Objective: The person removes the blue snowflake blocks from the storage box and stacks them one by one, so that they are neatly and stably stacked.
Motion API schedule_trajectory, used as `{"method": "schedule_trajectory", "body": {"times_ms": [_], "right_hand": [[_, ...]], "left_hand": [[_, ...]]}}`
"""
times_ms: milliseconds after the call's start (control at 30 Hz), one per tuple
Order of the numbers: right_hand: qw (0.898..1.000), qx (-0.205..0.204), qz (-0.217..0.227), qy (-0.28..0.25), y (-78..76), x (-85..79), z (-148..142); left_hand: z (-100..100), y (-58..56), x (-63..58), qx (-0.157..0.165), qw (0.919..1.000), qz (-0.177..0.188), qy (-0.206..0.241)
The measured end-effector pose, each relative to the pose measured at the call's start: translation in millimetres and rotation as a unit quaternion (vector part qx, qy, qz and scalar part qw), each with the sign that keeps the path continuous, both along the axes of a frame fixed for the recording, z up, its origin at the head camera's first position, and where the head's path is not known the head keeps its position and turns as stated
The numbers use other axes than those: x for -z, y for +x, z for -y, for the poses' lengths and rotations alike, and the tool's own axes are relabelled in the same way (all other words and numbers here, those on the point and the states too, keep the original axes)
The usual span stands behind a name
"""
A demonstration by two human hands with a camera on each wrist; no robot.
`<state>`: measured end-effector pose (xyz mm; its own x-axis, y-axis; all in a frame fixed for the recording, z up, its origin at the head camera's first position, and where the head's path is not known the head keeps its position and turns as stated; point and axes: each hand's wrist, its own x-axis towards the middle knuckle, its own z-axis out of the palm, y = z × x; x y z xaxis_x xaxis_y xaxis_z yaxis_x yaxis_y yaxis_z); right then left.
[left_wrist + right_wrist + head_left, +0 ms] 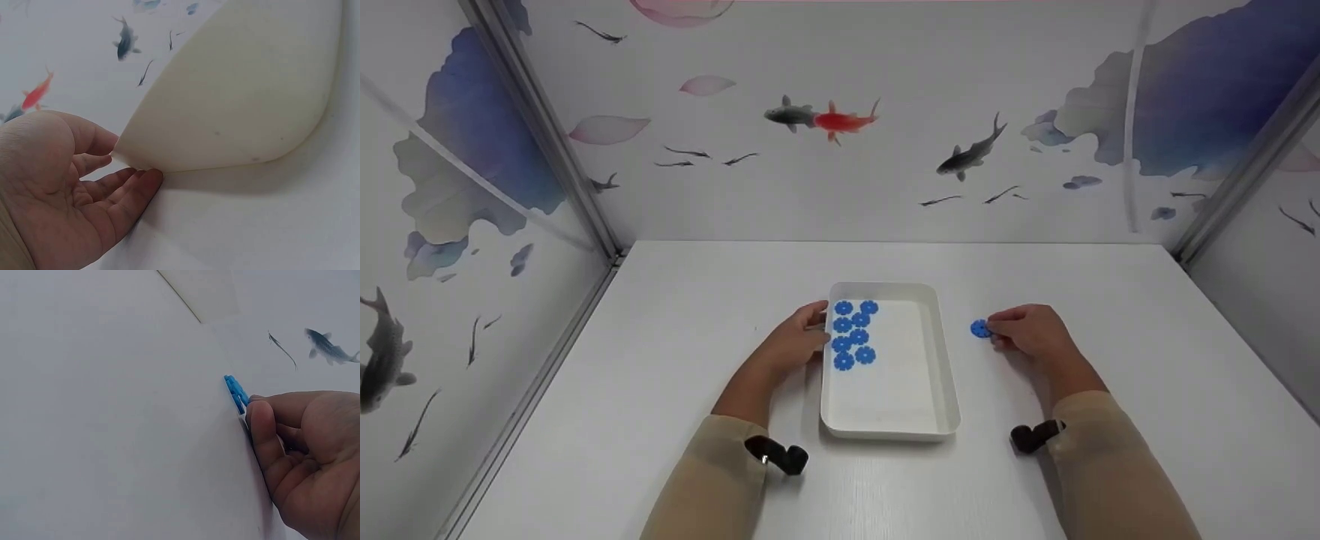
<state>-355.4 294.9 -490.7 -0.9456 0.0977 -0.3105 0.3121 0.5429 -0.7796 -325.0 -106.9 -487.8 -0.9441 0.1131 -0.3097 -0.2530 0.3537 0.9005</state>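
Left hand (791, 346)'s gripping one side of a white rectangular plastic tray (900, 401), right hand (1035, 334)'s pinching a blue flower-shaped plastic disc (979, 328) just right of it, so probably mid-pickup, next move wanting a lift leftward.

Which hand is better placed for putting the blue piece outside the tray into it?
Right, I think: the right hand pinches that blue piece right of the tray, while the left hand is occupied at the tray's left side.
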Motion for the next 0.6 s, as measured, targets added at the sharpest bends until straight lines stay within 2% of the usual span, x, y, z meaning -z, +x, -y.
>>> {"method": "schedule_trajectory", "body": {"times_ms": [133, 367, 600], "right_hand": [[1.0, -0.005, -0.001, 0.004, -1.0, 0.5, -0.8], [1.0, 0.002, -0.003, -0.028, -3.3, 1.0, -1.8], [0.999, 0.005, -0.002, -0.033, -1.6, 1.1, -0.9]], "left_hand": [[-0.9, 0.6, -0.6, -0.002, 1.0, 0.001, -0.001], [-2.6, 2.2, -1.3, 0.003, 0.9998, -0.007, 0.018], [-2.5, 1.3, -0.6, 0.003, 0.9999, -0.006, 0.009]]}}
